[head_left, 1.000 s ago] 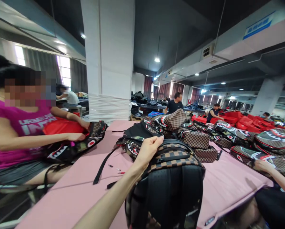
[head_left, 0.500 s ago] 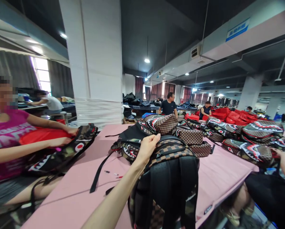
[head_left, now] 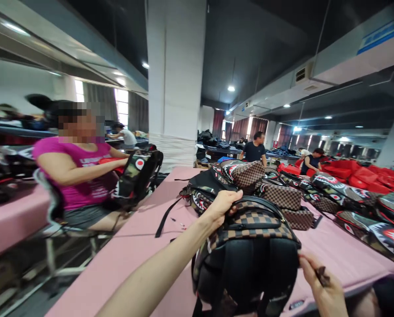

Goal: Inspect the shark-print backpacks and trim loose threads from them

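Note:
A backpack with a black padded back and a brown checkered top stands on the pink table right in front of me. My left hand is closed on its top edge, beside the black carry handle. At the bag's right side, my right hand pinches the edge with thumb and finger. A small dark brown piece is tucked in that same hand; its kind cannot be made out. Just behind stands another backpack, black and camouflage with a shark-mouth print, its strap trailing left.
More shark-print bags and checkered pouches crowd the pink table to the right. Red bags lie beyond. At left a seated person in a magenta shirt handles a camouflage bag. A white pillar rises behind the table.
My right hand has come into view and grips the bag's right side. My view has swung left, showing more of the seated person. The left hand stays at the backpack's top.

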The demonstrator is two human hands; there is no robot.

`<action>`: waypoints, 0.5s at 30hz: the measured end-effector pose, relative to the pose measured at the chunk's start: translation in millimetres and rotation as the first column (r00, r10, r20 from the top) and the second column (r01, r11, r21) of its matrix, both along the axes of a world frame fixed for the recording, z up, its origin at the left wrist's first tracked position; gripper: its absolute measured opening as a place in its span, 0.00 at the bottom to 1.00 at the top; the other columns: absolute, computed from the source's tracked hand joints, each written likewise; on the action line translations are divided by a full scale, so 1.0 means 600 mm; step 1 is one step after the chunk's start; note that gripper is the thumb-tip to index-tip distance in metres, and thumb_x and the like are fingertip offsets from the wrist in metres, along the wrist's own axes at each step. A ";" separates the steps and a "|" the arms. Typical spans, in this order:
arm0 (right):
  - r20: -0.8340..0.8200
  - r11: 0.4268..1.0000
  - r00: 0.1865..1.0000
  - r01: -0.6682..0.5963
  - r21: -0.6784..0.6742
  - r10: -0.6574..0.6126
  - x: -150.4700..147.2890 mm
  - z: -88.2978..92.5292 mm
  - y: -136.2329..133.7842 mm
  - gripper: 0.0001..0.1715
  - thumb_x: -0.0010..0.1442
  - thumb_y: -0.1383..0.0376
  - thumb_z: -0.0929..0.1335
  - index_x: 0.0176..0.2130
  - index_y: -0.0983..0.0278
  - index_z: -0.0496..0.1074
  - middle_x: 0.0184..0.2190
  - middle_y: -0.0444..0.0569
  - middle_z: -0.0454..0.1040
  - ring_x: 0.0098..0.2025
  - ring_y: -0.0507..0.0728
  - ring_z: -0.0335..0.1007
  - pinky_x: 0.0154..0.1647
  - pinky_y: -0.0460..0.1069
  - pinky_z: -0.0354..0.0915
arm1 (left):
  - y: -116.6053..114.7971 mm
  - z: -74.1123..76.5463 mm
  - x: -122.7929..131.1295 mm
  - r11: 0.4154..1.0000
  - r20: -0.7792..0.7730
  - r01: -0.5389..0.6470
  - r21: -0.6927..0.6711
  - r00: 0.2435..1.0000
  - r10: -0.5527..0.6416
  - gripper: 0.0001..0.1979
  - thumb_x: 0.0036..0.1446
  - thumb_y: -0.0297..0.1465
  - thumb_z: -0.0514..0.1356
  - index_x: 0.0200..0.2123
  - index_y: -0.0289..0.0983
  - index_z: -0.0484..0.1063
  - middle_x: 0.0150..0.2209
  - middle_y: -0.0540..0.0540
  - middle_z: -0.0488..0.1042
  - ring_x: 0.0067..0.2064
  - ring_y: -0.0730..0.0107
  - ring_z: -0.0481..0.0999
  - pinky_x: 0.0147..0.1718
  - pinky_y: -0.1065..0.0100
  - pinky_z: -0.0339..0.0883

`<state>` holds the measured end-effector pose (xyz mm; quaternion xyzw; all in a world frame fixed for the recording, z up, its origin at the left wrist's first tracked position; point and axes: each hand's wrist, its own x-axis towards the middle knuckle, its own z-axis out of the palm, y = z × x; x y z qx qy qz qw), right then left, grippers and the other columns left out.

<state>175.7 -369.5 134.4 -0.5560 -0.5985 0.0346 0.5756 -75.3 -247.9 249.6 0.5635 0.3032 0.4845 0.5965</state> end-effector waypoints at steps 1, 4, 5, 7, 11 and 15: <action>0.078 0.998 0.996 -0.042 0.043 0.039 -0.007 0.027 0.015 0.14 0.54 0.54 0.67 0.28 0.61 0.72 0.23 0.43 0.69 0.25 0.51 0.65 0.26 0.44 0.63 | -0.003 0.001 -0.005 0.999 0.016 -0.033 -0.010 0.999 0.033 0.27 0.31 0.50 0.66 0.16 0.35 0.57 0.11 0.57 0.55 0.13 0.86 0.50 0.14 0.76 0.36; 0.401 0.945 0.914 -0.073 0.318 -0.064 -0.039 0.101 0.030 0.09 0.56 0.62 0.67 0.26 0.62 0.71 0.19 0.42 0.67 0.21 0.48 0.63 0.24 0.43 0.58 | -0.007 -0.002 -0.018 0.988 0.079 -0.148 -0.045 0.985 0.151 0.27 0.32 0.48 0.67 0.15 0.35 0.56 0.10 0.58 0.54 0.13 0.86 0.50 0.14 0.77 0.35; 0.463 0.920 0.880 -0.089 0.381 -0.107 -0.053 0.120 0.028 0.08 0.57 0.64 0.65 0.28 0.61 0.72 0.21 0.42 0.69 0.22 0.48 0.65 0.24 0.42 0.58 | -0.007 -0.003 -0.017 0.985 0.092 -0.163 -0.059 0.982 0.168 0.26 0.32 0.47 0.67 0.16 0.35 0.56 0.10 0.58 0.54 0.13 0.86 0.50 0.14 0.78 0.35; 0.552 0.901 0.827 -0.154 0.406 -0.108 -0.086 0.144 0.026 0.08 0.59 0.66 0.64 0.36 0.61 0.73 0.27 0.45 0.72 0.26 0.49 0.68 0.27 0.42 0.60 | -0.006 -0.003 -0.005 0.984 0.101 -0.162 -0.072 0.980 0.169 0.26 0.32 0.46 0.67 0.16 0.35 0.57 0.10 0.58 0.55 0.13 0.86 0.51 0.14 0.78 0.36; 0.758 0.939 0.650 -0.226 0.258 -0.052 -0.151 0.149 0.036 0.16 0.56 0.63 0.65 0.45 0.59 0.71 0.30 0.46 0.73 0.27 0.52 0.69 0.27 0.45 0.61 | -0.016 0.009 0.032 0.986 0.095 -0.144 -0.079 0.984 0.151 0.24 0.34 0.44 0.68 0.16 0.34 0.57 0.11 0.57 0.57 0.13 0.86 0.52 0.13 0.79 0.40; 0.755 0.986 0.654 -0.101 0.134 -0.035 -0.174 0.133 0.028 0.15 0.57 0.66 0.63 0.44 0.54 0.70 0.30 0.41 0.72 0.26 0.50 0.68 0.25 0.44 0.57 | -0.042 0.000 0.044 0.972 0.046 -0.212 -0.105 0.975 0.218 0.19 0.41 0.38 0.66 0.18 0.34 0.59 0.12 0.57 0.58 0.14 0.85 0.54 0.13 0.79 0.44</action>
